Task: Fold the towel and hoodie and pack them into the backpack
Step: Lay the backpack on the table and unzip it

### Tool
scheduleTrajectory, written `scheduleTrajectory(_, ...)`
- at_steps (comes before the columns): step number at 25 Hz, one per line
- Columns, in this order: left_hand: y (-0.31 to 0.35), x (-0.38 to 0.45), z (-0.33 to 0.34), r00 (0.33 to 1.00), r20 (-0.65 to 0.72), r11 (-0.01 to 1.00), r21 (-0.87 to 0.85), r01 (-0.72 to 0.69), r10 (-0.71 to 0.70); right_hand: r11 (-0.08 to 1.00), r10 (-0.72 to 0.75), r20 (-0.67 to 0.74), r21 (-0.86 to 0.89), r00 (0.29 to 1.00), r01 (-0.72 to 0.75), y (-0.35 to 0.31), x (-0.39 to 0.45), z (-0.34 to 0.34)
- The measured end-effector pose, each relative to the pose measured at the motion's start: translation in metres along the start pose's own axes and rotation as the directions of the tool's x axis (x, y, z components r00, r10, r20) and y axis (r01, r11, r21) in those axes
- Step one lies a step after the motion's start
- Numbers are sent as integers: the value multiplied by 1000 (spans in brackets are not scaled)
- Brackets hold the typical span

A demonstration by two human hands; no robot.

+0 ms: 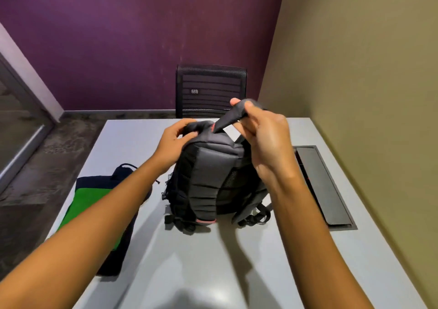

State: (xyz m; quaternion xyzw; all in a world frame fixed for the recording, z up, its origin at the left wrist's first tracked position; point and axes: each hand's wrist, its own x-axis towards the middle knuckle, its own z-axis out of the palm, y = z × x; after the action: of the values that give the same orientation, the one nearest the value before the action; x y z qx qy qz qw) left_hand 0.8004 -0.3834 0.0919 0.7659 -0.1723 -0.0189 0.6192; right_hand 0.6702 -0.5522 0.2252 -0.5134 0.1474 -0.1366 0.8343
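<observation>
Packing stage, not yet begun. The dark backpack (213,178) stands upright at the centre of the grey table (237,261), straps toward me. My left hand (175,140) grips its top edge; my right hand (265,138) pinches a raised strap or flap at about 1 o'clock. The green towel (87,204) lies folded on the dark hoodie (113,244) at 9 o'clock, both outside the bag. Remaining, I judge: open it and load both.

Your left hand (174,140) and right hand (265,140) were bare, with no gloves, rings or watch showing. Both forearms were uncovered as far as the frame's lower edge, and no sleeve reached them.
</observation>
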Motion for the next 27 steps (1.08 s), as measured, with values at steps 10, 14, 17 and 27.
scheduleTrajectory(10,100,-41,-18,953,272,971,225,75,-137,882,284,372,-462,884,-89,9,-14,8)
scheduleTrajectory(14,137,-55,15,892,349,920,360,154,-286,746,252,221,-665,942,-43,-21,14,-51)
scheduleTrajectory(17,150,-61,33,604,612,837,514,185,-510,765,143,53,-639,988,-76,-13,40,-103)
scheduleTrajectory(27,157,-82,98,499,346,569,712,412,-794,593,506,75,-754,859,-284,105,57,-215)
